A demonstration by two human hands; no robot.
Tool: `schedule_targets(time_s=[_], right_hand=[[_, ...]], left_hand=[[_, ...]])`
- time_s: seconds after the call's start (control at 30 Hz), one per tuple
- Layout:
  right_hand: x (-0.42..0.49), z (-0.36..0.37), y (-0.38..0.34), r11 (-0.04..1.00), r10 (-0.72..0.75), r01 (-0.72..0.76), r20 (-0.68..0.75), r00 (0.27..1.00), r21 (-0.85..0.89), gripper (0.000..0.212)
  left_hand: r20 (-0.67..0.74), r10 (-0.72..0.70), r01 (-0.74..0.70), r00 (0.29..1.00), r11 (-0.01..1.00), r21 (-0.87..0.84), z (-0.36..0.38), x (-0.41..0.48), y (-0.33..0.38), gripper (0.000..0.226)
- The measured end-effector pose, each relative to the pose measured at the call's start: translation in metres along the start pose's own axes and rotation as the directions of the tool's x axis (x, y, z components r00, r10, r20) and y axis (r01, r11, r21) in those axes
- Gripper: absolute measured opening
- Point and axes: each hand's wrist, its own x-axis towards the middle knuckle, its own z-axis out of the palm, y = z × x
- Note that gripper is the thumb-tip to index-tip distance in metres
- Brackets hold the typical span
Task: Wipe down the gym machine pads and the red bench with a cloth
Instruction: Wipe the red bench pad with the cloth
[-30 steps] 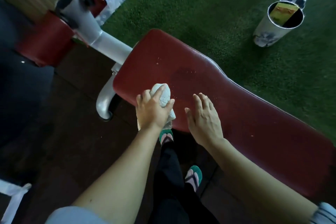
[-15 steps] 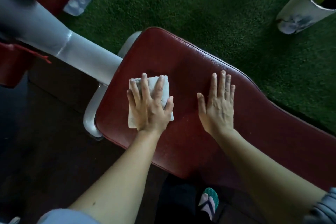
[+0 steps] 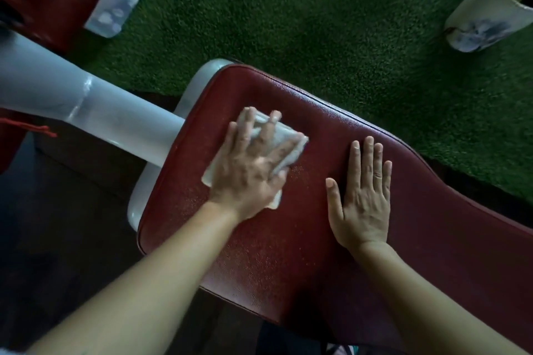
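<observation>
Now left hand [image 3: 251, 170] flat, pressing cloth [image 3: 284, 135] onto red bench [image 3: 288, 253]; right hand [image 3: 362, 196] spread, empty.

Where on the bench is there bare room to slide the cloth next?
Bare vinyl on the red bench lies between the left hand and the right hand, and along the near edge below both wrists. Past the right hand the pad runs free toward the right. The far-left end is crowded: the cloth lies there under the left hand.
</observation>
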Motion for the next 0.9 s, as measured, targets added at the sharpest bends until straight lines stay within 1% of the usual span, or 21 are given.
schedule_targets(time_s=[0.03, 0.07, 0.13, 0.17, 0.2, 0.23, 0.3, 0.33, 0.37, 0.4, 0.43, 0.47, 0.53, 0.57, 0.6, 0.67, 0.7, 0.73, 0.77, 0.83, 0.9], right_hand=[[0.000, 0.000, 0.000, 1.000, 0.003, -0.003, -0.003, 1.000, 0.002, 0.070], [0.001, 0.001, 0.000, 1.000, 0.007, -0.007, -0.005, 1.000, 0.002, 0.070], [0.000, 0.002, 0.000, 1.000, 0.007, -0.007, -0.005, 1.000, 0.002, 0.070], [0.001, 0.002, 0.000, 1.000, 0.004, -0.004, -0.007, 1.000, 0.002, 0.070], [0.001, 0.002, 0.000, 1.000, -0.001, 0.001, -0.011, 1.000, 0.002, 0.070], [0.001, 0.003, 0.001, 1.000, -0.004, 0.004, -0.014, 1.000, 0.002, 0.070], [0.000, 0.003, 0.004, 1.000, -0.004, 0.005, -0.015, 1.000, 0.006, 0.070], [0.000, 0.003, 0.004, 1.000, -0.005, 0.005, -0.017, 1.000, 0.010, 0.069], [0.000, 0.003, 0.003, 1.000, -0.007, 0.007, -0.017, 1.000, 0.011, 0.069], [0.000, 0.003, 0.002, 1.000, -0.008, 0.008, -0.015, 1.000, 0.008, 0.069], [0.000, 0.003, 0.002, 1.000, -0.008, 0.008, -0.013, 1.000, 0.004, 0.069], [0.000, 0.004, 0.001, 1.000, -0.005, 0.005, -0.015, 1.000, -0.003, 0.070], [0.000, 0.004, 0.001, 1.000, -0.005, 0.005, -0.016, 1.000, -0.019, 0.070], [-0.001, 0.005, 0.001, 1.000, -0.009, 0.009, -0.011, 1.000, -0.024, 0.070], [-0.001, 0.004, 0.001, 1.000, -0.010, 0.010, -0.010, 1.000, -0.024, 0.070], [-0.001, 0.003, 0.000, 1.000, -0.013, 0.013, -0.022, 1.000, -0.012, 0.070], [-0.002, 0.002, 0.000, 1.000, -0.013, 0.013, -0.024, 1.000, -0.001, 0.069], [-0.003, 0.001, 0.001, 1.000, -0.009, 0.009, -0.023, 1.000, 0.011, 0.069], [-0.006, 0.000, 0.002, 1.000, -0.007, 0.007, -0.018, 1.000, 0.019, 0.070], [-0.015, -0.003, 0.008, 1.000, -0.012, 0.012, 0.005, 1.000, 0.016, 0.070], [-0.027, -0.006, 0.015, 1.000, -0.017, 0.017, 0.023, 1.000, 0.006, 0.070]], left_hand=[[-0.024, -0.053, 0.054, 0.998, 0.998, 0.036, -0.001, 0.006, -0.017, 0.054], [-0.056, -0.171, 0.175, 0.984, 0.983, 0.059, -0.003, 0.018, -0.031, 0.053], [-0.123, -0.453, 0.459, 0.883, 0.888, 0.031, -0.007, 0.052, -0.034, 0.052], [-0.134, -0.527, 0.533, 0.839, 0.846, 0.014, -0.007, 0.068, -0.023, 0.052], [-0.132, -0.529, 0.534, 0.838, 0.846, 0.001, -0.005, 0.079, -0.008, 0.052], [-0.107, -0.459, 0.460, 0.882, 0.888, -0.013, -0.002, 0.082, 0.007, 0.052], [-0.046, -0.176, 0.176, 0.983, 0.984, -0.022, 0.006, 0.058, 0.023, 0.052], [-0.022, -0.045, 0.045, 0.999, 0.999, -0.004, 0.008, 0.037, 0.019, 0.054], [0.004, 0.032, -0.032, 0.999, 0.999, 0.014, 0.005, 0.017, 0.008, 0.055], [0.001, 0.042, -0.042, 0.999, 0.998, 0.045, 0.002, 0.003, -0.011, 0.056], [-0.021, -0.025, 0.027, 0.999, 0.997, 0.072, 0.000, -0.004, -0.031, 0.055], [-0.062, -0.170, 0.175, 0.983, 0.982, 0.077, -0.005, -0.003, -0.047, 0.054], [-0.121, -0.499, 0.507, 0.858, 0.861, 0.049, -0.014, 0.010, -0.052, 0.051], [-0.136, -0.554, 0.563, 0.821, 0.826, 0.036, -0.014, 0.013, -0.038, 0.051], [-0.139, -0.508, 0.517, 0.850, 0.855, 0.033, -0.010, 0.011, -0.019, 0.052], [-0.063, -0.245, 0.244, 0.968, 0.970, -0.023, 0.000, -0.017, 0.019, 0.054], [0.002, -0.144, 0.144, 0.990, 0.988, -0.052, 0.001, -0.041, 0.027, 0.055], [0.041, -0.105, 0.108, 0.994, 0.992, -0.063, 0.000, -0.066, 0.025, 0.055], [0.056, -0.136, 0.139, 0.989, 0.989, -0.049, -0.005, -0.084, 0.015, 0.053], [0.003, -0.354, 0.353, 0.935, 0.935, 0.025, -0.015, -0.100, -0.014, 0.049], [-0.074, -0.627, 0.631, 0.775, 0.775, 0.040, -0.021, -0.089, -0.031, 0.049]])
